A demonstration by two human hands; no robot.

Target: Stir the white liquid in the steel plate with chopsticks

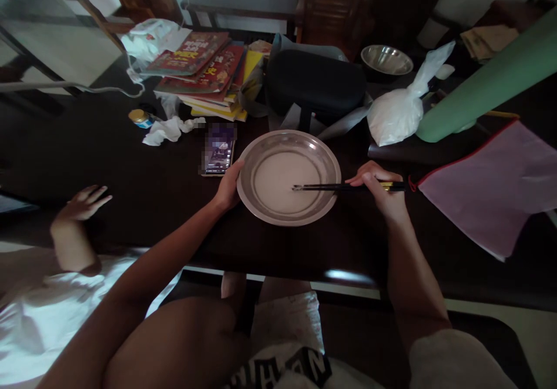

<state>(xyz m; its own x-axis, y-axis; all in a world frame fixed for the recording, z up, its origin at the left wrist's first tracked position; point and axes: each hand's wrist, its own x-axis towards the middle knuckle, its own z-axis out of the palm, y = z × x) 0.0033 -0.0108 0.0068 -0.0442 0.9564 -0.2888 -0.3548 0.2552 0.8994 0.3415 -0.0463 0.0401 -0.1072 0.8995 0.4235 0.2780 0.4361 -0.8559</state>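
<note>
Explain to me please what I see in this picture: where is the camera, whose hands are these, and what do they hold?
The one picture comes from a camera worn on a person's head, looking down at their own bare hands; there is no machine. The left hand grips the rim of a metal basin with a pale, whitish content on a dark table. The right hand holds dark chopsticks, tips inside the basin. Beside it lie a phone, stacked books, a white bag and a pink pouch. Another person's hand rests at far left.

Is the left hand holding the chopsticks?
No, the chopsticks are in the right hand; the left hand grips the rim of the metal bowl.
</note>
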